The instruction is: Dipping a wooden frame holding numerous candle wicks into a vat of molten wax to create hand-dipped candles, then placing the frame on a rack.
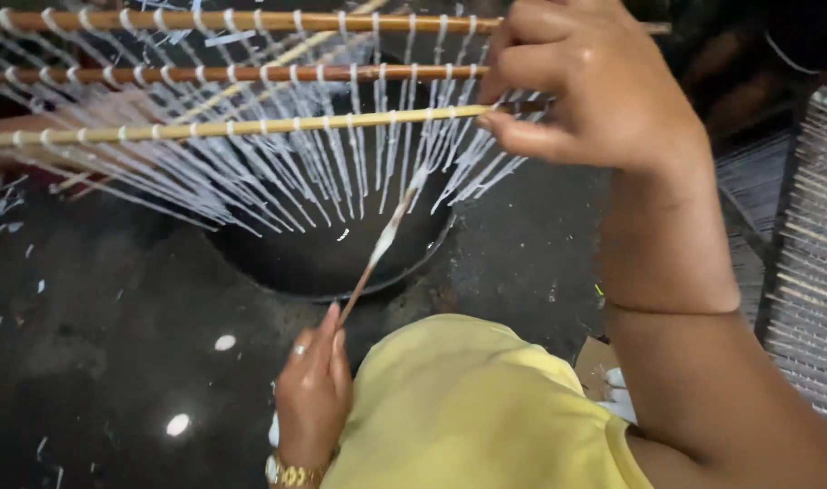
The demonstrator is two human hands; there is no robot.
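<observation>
White-coated hanging strands [341,167] drape from three horizontal rods [232,127] across the frame's upper half, above a dark round pan [332,258] at centre. Right hand [586,91], at 1 o'clock, pinches the rod ends closed. Left hand [314,389], at 6 o'clock, grips a thin coated stick [377,249] angled up into the strands. Advisable: keep rods level, stick strokes light, drips over the pan. Stacked racks [812,263] sit at 3 o'clock.

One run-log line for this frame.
right hand: grips rods strung with white wicks | left hand: holds thin stick up to wicks | below: dark pan
</observation>
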